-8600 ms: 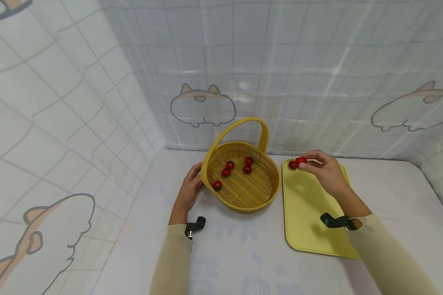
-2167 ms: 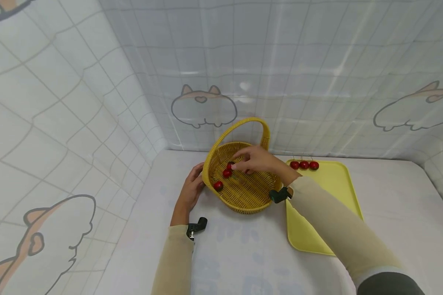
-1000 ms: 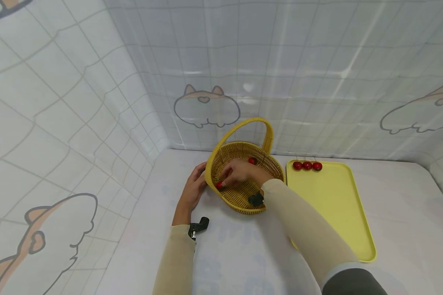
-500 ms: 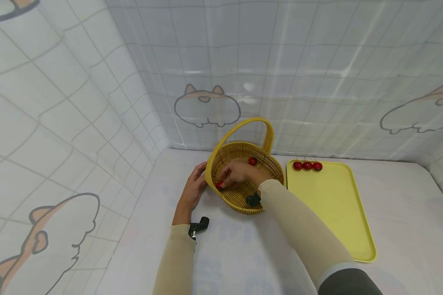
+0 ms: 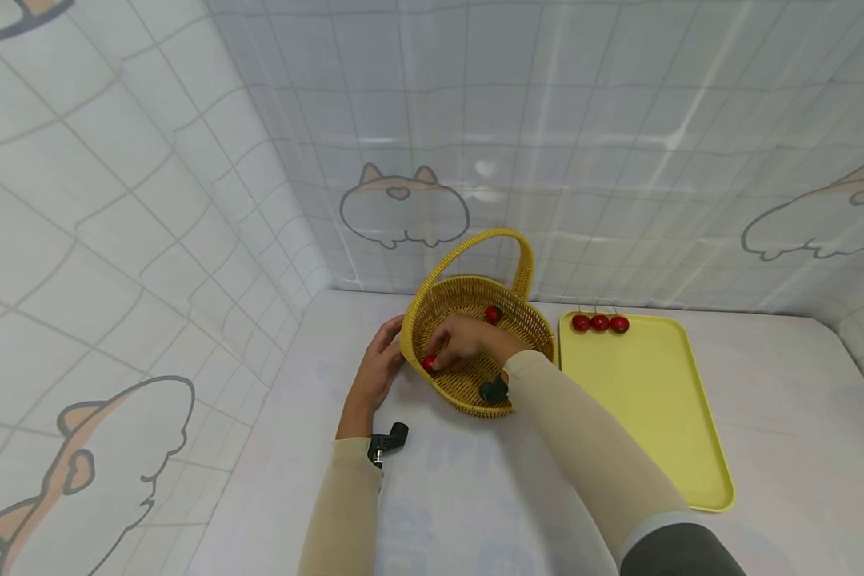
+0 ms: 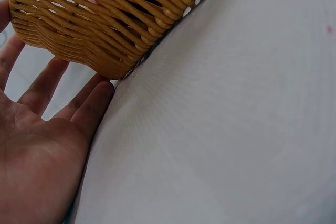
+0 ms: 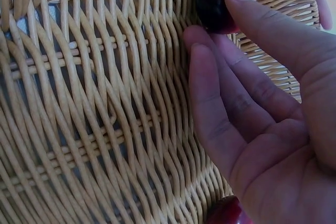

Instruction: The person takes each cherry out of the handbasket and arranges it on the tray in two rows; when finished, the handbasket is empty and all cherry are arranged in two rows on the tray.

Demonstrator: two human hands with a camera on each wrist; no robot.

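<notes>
A yellow wicker basket (image 5: 468,292) with an arched handle stands at the middle back of the table. My left hand (image 5: 377,364) rests against its left side; in the left wrist view the spread fingers (image 6: 44,85) touch the lower weave. Inside the basket, my right hand (image 5: 461,340) pinches a dark red cherry (image 7: 210,6) between thumb and fingers, near the left wall. A second cherry (image 5: 493,314) lies at the basket's back right. Low in the right wrist view, part of a cherry (image 7: 229,212) shows beside the palm. My right hand hides part of the basket floor.
To the right of the basket lies a yellow tray (image 5: 641,400). Three cherries (image 5: 600,322) sit in a row along its back left edge, stems toward the wall. A tiled-pattern sheet (image 5: 619,160) rises behind the table, and another stands at the left.
Earlier my right hand set a cherry on the tray, where three now lie. It then reached into the basket and moved to the cherry at the left wall. The left hand stays put.
</notes>
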